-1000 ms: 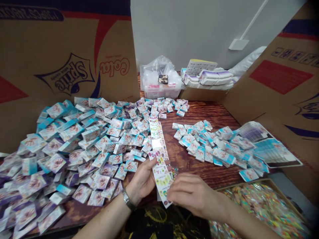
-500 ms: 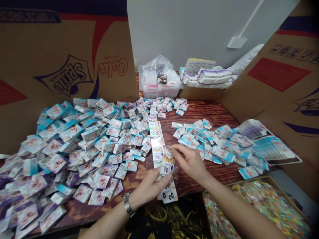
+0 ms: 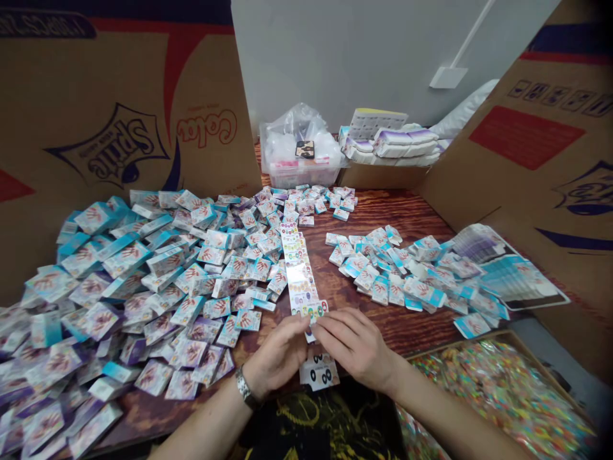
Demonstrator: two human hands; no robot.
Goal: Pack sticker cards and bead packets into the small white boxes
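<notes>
Between my two hands is a small printed card (image 3: 313, 310) with colourful oval stickers on it. My left hand (image 3: 278, 356), wearing a metal watch, pinches its left side with the thumb. My right hand (image 3: 357, 350) has its fingers closed over the right edge, hiding part of the card. Underneath, a column of overlapping sticker cards (image 3: 297, 271) runs away from me along the table. The nearest cards (image 3: 320, 375), with black ovals, lie below my hands at the table edge.
Small blue and purple boxes (image 3: 143, 281) are heaped on the left; a smaller pile (image 3: 383, 262) lies on the right beside flat cartons (image 3: 517, 275). Behind stand a plastic tub (image 3: 306, 172) and an open carton (image 3: 387, 176). A box of colourful wrapped pieces (image 3: 502, 390) sits lower right. Large cardboard (image 3: 211, 83) flanks the table.
My right hand has come down and left, closer to my left hand. The held card now shows multicoloured ovals instead of orange and purple ones. The whole view has shifted slightly.
</notes>
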